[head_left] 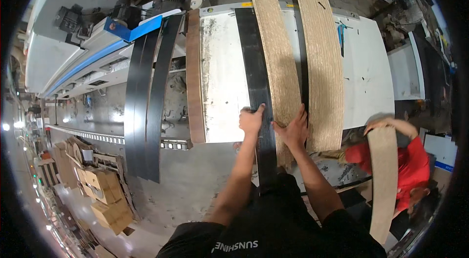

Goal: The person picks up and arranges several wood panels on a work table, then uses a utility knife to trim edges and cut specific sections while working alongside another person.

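My left hand point(250, 120) is closed on the left edge of a long black plank point(253, 58), its thumb lying on the top face. Just to the right, my right hand point(294, 132) spans the near part of a tan wood-grain plank point(277, 38), thumb at the left edge and fingers at the right edge. The two planks lie side by side lengthwise on a white table point(224, 72), and their near ends reach toward my body. Another stack topped by a wider tan plank point(320, 62) lies to the right, with dark edges showing beneath it.
Several black strips point(141, 106) extend from a white machine with a blue guard point(132, 31) at left. A brown board point(195, 77) lies along the table's left edge. At lower right, a person in red point(410, 170) holds a tan plank point(383, 180). Cartons point(105, 189) stand lower left.
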Demonstrator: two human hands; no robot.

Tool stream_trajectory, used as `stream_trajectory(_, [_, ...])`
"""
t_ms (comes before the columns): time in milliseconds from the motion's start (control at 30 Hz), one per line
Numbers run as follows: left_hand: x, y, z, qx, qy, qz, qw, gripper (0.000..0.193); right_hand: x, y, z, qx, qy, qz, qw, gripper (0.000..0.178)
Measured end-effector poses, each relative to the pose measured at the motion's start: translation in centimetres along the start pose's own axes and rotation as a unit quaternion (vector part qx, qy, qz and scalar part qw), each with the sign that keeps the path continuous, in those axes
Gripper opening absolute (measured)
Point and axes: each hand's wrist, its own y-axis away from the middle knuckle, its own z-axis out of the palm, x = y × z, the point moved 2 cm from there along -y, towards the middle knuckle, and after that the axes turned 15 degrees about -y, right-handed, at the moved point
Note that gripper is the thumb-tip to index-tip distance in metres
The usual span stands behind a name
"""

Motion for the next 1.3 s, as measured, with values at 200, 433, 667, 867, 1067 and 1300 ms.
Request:
stream_trajectory(200, [-4.2, -1.5, 2.6, 0.006, 0.197, 0.101, 0.975, 0.071, -1.9, 0.5, 0.2, 0.001, -0.008, -0.017, 1.0, 0.139])
stream_trajectory(433, [-2.0, 0.9, -3.7, 0.098, 0.068, 0.09, 0.989, 0.042, -0.5, 0.0, -0.8, -0.003, -0.004, 0.031, 1.0, 0.138])
stream_trajectory(667, [0.0, -0.5, -4.5, 0.178, 0.009, 0.084, 0.98, 0.052, -0.3, 0.4, -2.0, 0.007, -0.082, -0.054, 0.995, 0.134])
stream_trajectory(867, [2.1, -0.7, -3.7, 0.189, 0.053, 0.113, 0.974, 0.06, 0.2, 0.2, -1.7, -0.007, -0.078, -0.037, 0.996, 0.136])
stream_trajectory(1067, [8.9, -5.0, -4.2, 0.202, -0.042, 0.198, 0.958, 0.052, 0.6, 0.2, -1.0, 0.007, -0.096, -0.053, 0.994, 0.137])
stream_trajectory(1300, [8.9, -6.6, -0.8, 0.139, 0.063, 0.297, 0.943, 0.049, 1.1, 0.3, -1.4, -0.005, -0.114, -0.05, 0.992, 0.132])
